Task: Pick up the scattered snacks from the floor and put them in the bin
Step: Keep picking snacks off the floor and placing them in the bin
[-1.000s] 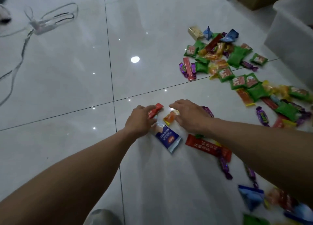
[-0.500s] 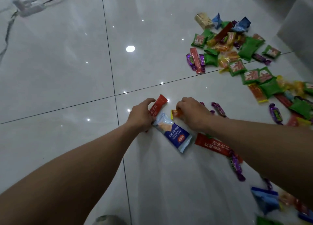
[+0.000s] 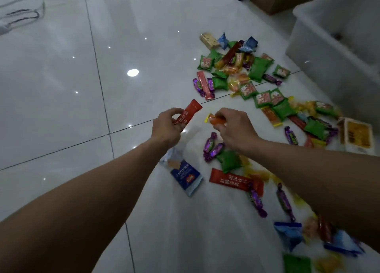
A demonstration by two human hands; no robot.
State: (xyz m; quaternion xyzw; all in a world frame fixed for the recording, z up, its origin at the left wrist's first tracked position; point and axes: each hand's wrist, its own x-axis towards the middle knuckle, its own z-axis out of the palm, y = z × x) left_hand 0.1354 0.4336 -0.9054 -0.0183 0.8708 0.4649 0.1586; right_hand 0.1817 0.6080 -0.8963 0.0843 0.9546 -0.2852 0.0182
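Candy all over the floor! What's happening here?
A person is tidying up snacks. The left hand holds a red packet, and the right hand pinches a small orange candy. Both are lifted off the floor. Lots of green, purple and blue snacks still lie scattered there. The white bin waits at the upper right.

Both your arms reach forward, hands close together: left hand (image 3: 167,126) pinched closed, right hand (image 3: 234,129) likewise, palms down.
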